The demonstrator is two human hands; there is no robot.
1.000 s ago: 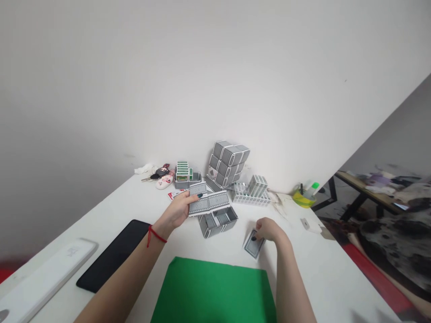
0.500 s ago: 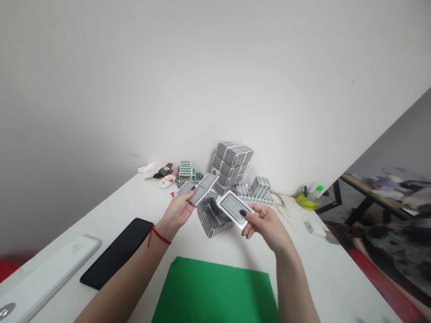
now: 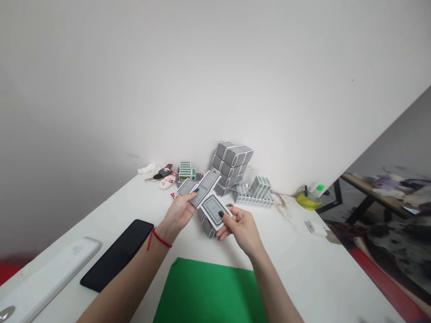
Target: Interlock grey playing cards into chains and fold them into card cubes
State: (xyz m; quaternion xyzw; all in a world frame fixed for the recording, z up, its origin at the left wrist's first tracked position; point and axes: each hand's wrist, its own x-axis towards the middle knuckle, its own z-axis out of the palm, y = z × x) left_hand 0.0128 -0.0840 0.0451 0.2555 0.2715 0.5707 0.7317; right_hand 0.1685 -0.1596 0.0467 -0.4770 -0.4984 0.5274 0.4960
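My left hand [image 3: 181, 210] is closed on grey-backed playing cards [image 3: 205, 187], its thumb pressed on top; how many it holds I cannot tell. Between thumb and fingers, my right hand [image 3: 239, 225] grips another playing card [image 3: 214, 210], patterned back upward. The two held pieces come close together, and whether they touch is unclear. Beneath the right card is a folded-card block [image 3: 208, 228], mostly covered. A stacked structure of grey card blocks [image 3: 232, 162] leans behind my hands. Beyond my left fingers, more grey-backed cards [image 3: 186, 185] lie on the table.
Card boxes [image 3: 185, 170] stand at the back left by a mask-like charm [image 3: 168, 181]. A clear tray [image 3: 253, 200] sits at right, near a yellow holder [image 3: 309, 202]. A black phone [image 3: 117, 255], white device [image 3: 50, 278] and green sheet [image 3: 208, 291] lie nearer.
My right hand has moved left with its card, bringing it against or near the left-hand cards and over the folded block. My left hand has barely shifted.
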